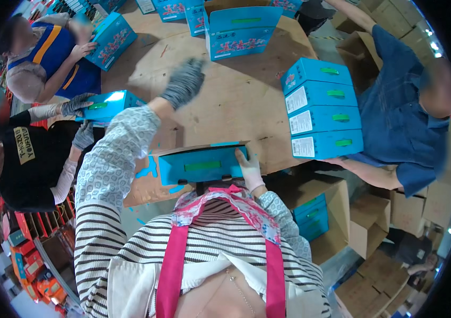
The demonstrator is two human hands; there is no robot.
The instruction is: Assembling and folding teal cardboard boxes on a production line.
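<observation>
1. A worker's right hand (248, 168) grips the right end of a blue box (200, 165), fingers wrapped over its edge.
2. The box lies at the near table (225, 100) edge, close against the body, long axis running left to right.
3. The gloved left hand (184, 82) hangs farther out over the table, loosely curled, holding nothing.
4. An open carton (336, 209) at lower right holds more blue boxes; four sit stacked (322, 108) beyond.
</observation>
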